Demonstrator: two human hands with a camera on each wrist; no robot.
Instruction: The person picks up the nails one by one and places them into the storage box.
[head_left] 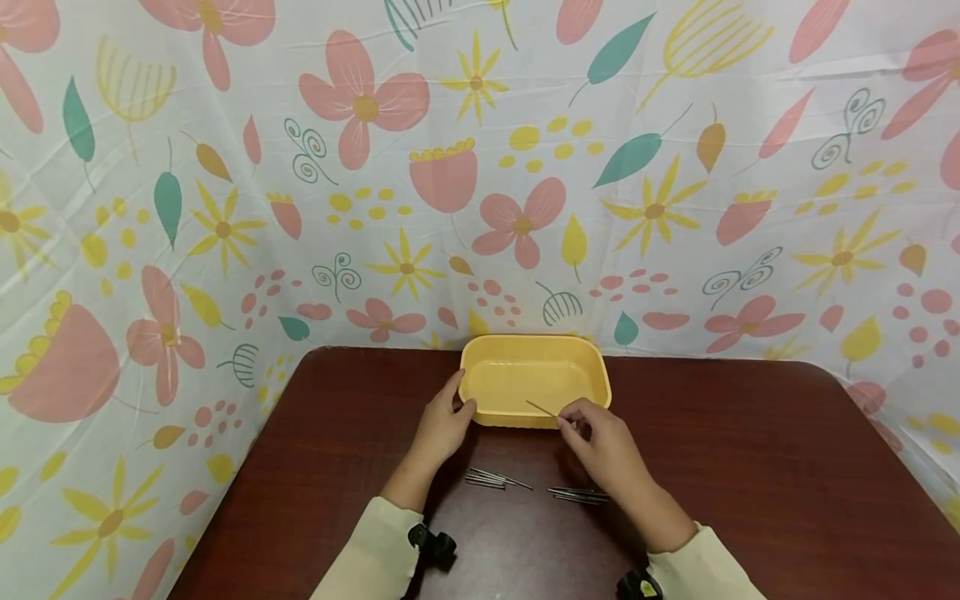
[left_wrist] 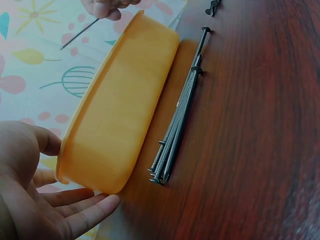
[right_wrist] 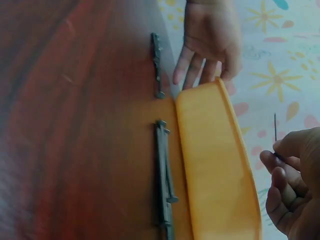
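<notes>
A yellow plastic tray [head_left: 536, 419] stands against the back of the table. My left hand [head_left: 442, 425] is at its left front corner, thumb and fingertips touching near the rim, with the lower fingers stretched out along the end in the left wrist view. Between thumb and fingertips, my right hand [head_left: 603, 442] pinches one thin nail [head_left: 540, 408] over the tray's front rim, its free end pointing up and left. On the table before the tray lie two small bunches of nails, the left bunch [head_left: 487, 478] near my left wrist and the right bunch [head_left: 577, 496] beside my right wrist.
The dark red-brown wooden table [head_left: 360, 417] has rounded far corners. A flower-patterned cloth [head_left: 480, 200] hangs behind it and along its sides. Dark wrist mounts [head_left: 433, 547] sit at both sleeves.
</notes>
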